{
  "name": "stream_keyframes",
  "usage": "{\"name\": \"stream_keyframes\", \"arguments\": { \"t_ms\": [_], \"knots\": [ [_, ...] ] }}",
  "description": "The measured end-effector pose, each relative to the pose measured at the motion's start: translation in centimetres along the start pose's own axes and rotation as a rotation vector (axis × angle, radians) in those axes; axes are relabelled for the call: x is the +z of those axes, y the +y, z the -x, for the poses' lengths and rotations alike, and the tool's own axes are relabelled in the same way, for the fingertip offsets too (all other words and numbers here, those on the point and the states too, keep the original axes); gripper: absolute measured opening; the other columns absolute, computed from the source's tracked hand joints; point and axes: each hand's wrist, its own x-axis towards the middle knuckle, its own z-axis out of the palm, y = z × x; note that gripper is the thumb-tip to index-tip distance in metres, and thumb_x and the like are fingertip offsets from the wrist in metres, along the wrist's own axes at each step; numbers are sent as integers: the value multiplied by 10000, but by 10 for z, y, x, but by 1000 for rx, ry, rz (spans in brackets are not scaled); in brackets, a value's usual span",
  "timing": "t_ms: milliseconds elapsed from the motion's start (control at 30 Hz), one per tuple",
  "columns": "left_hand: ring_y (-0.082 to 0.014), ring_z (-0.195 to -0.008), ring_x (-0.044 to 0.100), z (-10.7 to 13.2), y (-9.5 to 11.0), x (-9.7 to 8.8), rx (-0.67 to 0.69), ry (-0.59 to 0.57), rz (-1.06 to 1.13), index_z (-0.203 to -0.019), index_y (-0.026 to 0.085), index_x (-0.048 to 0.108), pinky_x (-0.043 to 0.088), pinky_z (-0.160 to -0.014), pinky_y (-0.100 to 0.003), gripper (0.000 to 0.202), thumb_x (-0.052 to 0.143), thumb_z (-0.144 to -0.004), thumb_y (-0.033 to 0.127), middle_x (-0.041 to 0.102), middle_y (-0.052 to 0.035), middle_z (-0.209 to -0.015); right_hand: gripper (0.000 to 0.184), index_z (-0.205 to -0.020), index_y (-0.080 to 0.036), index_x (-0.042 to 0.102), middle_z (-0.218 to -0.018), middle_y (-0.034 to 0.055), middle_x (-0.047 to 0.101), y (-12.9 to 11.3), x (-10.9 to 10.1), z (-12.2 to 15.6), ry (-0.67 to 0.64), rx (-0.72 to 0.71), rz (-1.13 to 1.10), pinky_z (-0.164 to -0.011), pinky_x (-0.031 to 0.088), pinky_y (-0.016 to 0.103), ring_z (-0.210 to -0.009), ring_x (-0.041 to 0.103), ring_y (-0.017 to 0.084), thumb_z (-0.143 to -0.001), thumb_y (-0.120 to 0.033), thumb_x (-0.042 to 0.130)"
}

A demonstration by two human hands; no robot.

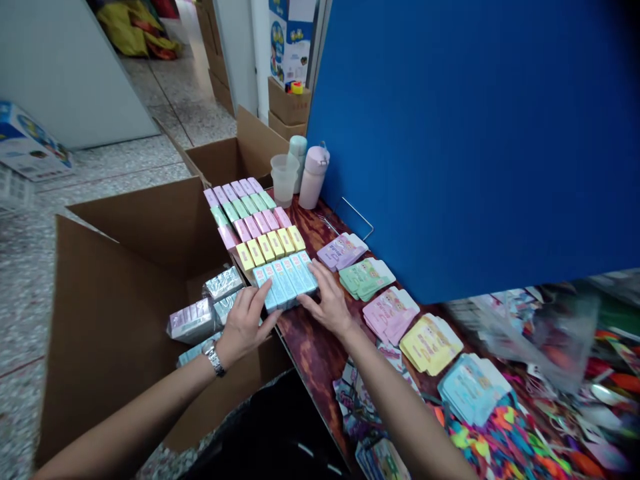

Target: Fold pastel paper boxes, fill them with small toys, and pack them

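Note:
A row of small light-blue boxes (284, 281) lies at the near end of the table, several packed side by side. My left hand (245, 319), with a wristwatch, has its fingers and thumb against the row's left end. At the right end, my right hand (329, 298) presses its fingers and thumb to the last box, so the row is held between both hands. Just beyond are rows of yellow boxes (270, 247), pink boxes (261, 223), green boxes (245, 205) and purple boxes (233, 192).
Flat card stacks in purple (341, 251), green (367, 277), pink (390, 313), yellow (431, 343) and blue (473, 388) line the table's right side. Left stands an open carton (110, 320) with wrapped packs (193, 319). A pink bottle (313, 179) and plastic cups (284, 180) stand behind, beside a blue panel (450, 133).

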Motion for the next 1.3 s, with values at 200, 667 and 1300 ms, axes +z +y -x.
{"name": "stream_keyframes", "arguments": {
  "t_ms": [200,667,1300],
  "knots": [
    [-195,-807,551,-12,0,-6,-109,-25,99,-1338,116,432,509,-733,-328,517,592,-896,331,542,-70,-894,596,-1384,-97,455,-1448,192,449,-10,-12,-23,-105,-49,197,-1062,455,409,-1316,473,274,-932,-483,502],
    [-175,-847,632,-25,-8,-14,-415,-190,369,-1283,175,501,553,-739,-330,499,553,-890,477,625,-106,-1118,504,-1233,-131,529,-1239,167,554,-19,-15,-63,-368,-28,378,-864,522,395,-1048,615,282,-937,-533,462],
    [-211,-846,612,-32,-22,-19,-183,-155,9,-1318,170,525,523,-772,-355,538,563,-885,487,645,-96,-969,516,-1099,-146,585,-1065,126,583,-30,-17,-92,-525,1,522,-683,490,336,-816,653,240,-954,-594,374]
  ]
}}
